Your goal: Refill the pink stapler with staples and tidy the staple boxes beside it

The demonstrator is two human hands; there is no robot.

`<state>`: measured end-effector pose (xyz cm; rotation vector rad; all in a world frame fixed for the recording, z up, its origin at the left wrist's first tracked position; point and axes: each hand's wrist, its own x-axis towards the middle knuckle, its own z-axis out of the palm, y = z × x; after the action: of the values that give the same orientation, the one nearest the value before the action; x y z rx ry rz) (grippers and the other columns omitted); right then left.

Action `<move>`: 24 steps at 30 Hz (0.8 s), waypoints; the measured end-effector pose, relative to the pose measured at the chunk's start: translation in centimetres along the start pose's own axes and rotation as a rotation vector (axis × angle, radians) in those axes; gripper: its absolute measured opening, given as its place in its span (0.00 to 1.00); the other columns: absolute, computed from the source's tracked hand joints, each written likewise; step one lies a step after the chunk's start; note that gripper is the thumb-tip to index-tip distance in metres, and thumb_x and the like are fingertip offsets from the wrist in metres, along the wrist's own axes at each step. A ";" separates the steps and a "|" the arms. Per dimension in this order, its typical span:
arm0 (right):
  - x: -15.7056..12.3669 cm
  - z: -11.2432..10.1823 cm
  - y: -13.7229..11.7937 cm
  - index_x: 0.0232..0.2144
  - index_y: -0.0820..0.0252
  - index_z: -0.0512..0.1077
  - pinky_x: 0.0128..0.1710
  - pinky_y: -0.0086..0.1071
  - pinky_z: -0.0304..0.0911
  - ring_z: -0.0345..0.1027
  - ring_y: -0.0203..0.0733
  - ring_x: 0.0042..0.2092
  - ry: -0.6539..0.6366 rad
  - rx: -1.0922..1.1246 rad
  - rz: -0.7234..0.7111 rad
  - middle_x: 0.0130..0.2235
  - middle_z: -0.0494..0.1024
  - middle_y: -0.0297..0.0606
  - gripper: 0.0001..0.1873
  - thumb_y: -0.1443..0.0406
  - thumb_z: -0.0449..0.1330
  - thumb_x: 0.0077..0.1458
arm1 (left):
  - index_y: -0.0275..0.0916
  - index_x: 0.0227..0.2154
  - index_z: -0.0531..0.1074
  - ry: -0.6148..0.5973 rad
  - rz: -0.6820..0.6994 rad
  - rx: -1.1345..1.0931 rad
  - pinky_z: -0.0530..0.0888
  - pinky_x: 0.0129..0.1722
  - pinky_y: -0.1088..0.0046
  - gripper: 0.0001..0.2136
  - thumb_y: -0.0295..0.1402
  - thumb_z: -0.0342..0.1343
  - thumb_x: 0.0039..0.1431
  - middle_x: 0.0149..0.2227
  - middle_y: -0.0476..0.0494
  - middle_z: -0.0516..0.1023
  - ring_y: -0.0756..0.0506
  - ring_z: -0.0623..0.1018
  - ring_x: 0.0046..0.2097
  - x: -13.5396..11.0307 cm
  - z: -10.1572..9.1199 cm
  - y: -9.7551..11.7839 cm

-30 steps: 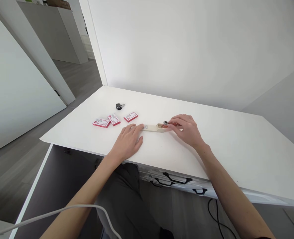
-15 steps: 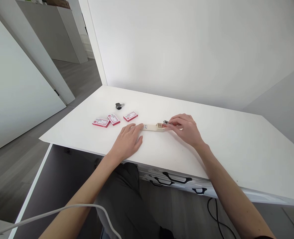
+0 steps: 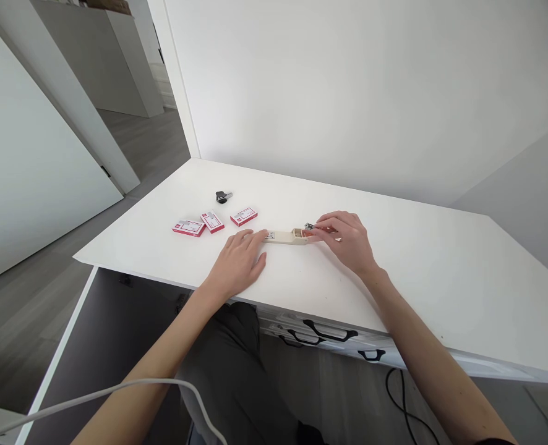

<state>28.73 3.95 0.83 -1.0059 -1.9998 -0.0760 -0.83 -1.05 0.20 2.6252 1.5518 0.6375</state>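
Note:
A long cream-coloured stapler (image 3: 283, 237) lies opened out on the white tabletop, its hollow end toward the right. My left hand (image 3: 239, 262) rests flat on the tabletop with its fingertips on the stapler's left end, covering it; the thumb is spread away. At the other end, my right hand (image 3: 348, 241) is closed in a pinch on the stapler's metal and red part. A silver tip (image 3: 309, 227) pokes out past those fingers, slightly above the cream body. The rest of that part is hidden by the hand.
Three small red-and-white boxes (image 3: 188, 228) lie left of the stapler. Behind them is a black staple remover (image 3: 222, 197). A white wall (image 3: 348, 93) borders the tabletop (image 3: 441, 266) at the back. Below its front edge are drawers with black handles (image 3: 332, 332).
The silver tip in my right hand has tilted a little and shows slightly differently. My left hand and the boxes stay where they were.

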 end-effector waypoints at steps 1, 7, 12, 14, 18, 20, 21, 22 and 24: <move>0.0 0.0 0.0 0.36 0.51 0.78 0.52 0.49 0.68 0.79 0.48 0.43 -0.002 0.003 0.008 0.42 0.85 0.37 0.09 0.58 0.63 0.70 | 0.38 0.68 0.63 -0.001 -0.001 -0.002 0.69 0.66 0.49 0.23 0.35 0.48 0.73 0.60 0.32 0.77 0.33 0.68 0.69 0.0 0.0 0.0; 0.0 -0.2 -0.2 0.36 0.51 0.77 0.51 0.49 0.66 0.77 0.47 0.40 -0.040 0.018 0.029 0.39 0.83 0.36 0.10 0.55 0.65 0.69 | 0.37 0.68 0.63 0.001 0.001 0.000 0.69 0.66 0.49 0.23 0.34 0.48 0.73 0.60 0.32 0.77 0.32 0.68 0.69 0.0 0.0 0.0; 0.0 -0.2 -0.1 0.36 0.51 0.77 0.51 0.48 0.65 0.76 0.47 0.39 -0.073 0.022 0.033 0.37 0.83 0.35 0.10 0.55 0.64 0.70 | 0.36 0.68 0.63 -0.005 0.009 0.021 0.69 0.65 0.49 0.23 0.34 0.47 0.74 0.61 0.32 0.77 0.32 0.68 0.69 0.0 0.0 0.0; 0.0 -0.2 -0.1 0.36 0.51 0.77 0.50 0.48 0.65 0.75 0.47 0.39 -0.082 0.017 0.040 0.36 0.84 0.36 0.11 0.55 0.61 0.71 | 0.36 0.68 0.63 -0.003 0.011 0.023 0.69 0.65 0.49 0.22 0.35 0.47 0.74 0.60 0.33 0.77 0.32 0.68 0.69 0.0 0.0 0.0; 0.1 -0.3 0.0 0.37 0.50 0.77 0.51 0.48 0.64 0.75 0.47 0.39 -0.105 0.014 0.065 0.36 0.84 0.35 0.11 0.54 0.62 0.71 | 0.38 0.68 0.62 0.007 0.010 0.016 0.69 0.65 0.49 0.22 0.35 0.47 0.74 0.60 0.33 0.77 0.33 0.68 0.69 -0.1 0.0 0.0; 0.1 -0.3 0.1 0.37 0.50 0.77 0.51 0.49 0.64 0.75 0.47 0.39 -0.115 0.018 0.085 0.37 0.83 0.35 0.11 0.53 0.63 0.69 | 0.38 0.68 0.62 0.003 0.009 0.016 0.69 0.65 0.49 0.22 0.35 0.47 0.74 0.60 0.33 0.77 0.33 0.68 0.69 0.0 0.0 0.0; 0.1 -0.3 0.1 0.37 0.50 0.78 0.51 0.49 0.64 0.75 0.48 0.39 -0.116 0.020 0.093 0.37 0.83 0.35 0.11 0.52 0.64 0.69 | 0.38 0.68 0.63 0.000 0.009 0.017 0.69 0.66 0.49 0.22 0.35 0.47 0.74 0.60 0.33 0.77 0.33 0.68 0.69 0.0 0.0 0.0; 0.1 -0.3 0.1 0.37 0.50 0.78 0.51 0.49 0.64 0.75 0.48 0.39 -0.116 0.022 0.099 0.37 0.83 0.35 0.11 0.52 0.65 0.68 | 0.37 0.68 0.63 -0.003 0.008 0.018 0.69 0.66 0.49 0.23 0.35 0.47 0.74 0.60 0.33 0.77 0.33 0.68 0.69 0.0 0.0 0.0; 0.1 -0.3 0.2 0.38 0.50 0.78 0.52 0.49 0.64 0.76 0.48 0.39 -0.114 0.023 0.106 0.37 0.84 0.35 0.11 0.52 0.66 0.67 | 0.36 0.68 0.63 -0.005 0.007 0.019 0.69 0.66 0.49 0.23 0.35 0.47 0.74 0.60 0.33 0.77 0.33 0.68 0.69 0.0 0.0 0.0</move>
<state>29.00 4.02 1.01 -1.1216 -2.0405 0.0627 -0.82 -1.06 0.24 2.6449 1.5557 0.6189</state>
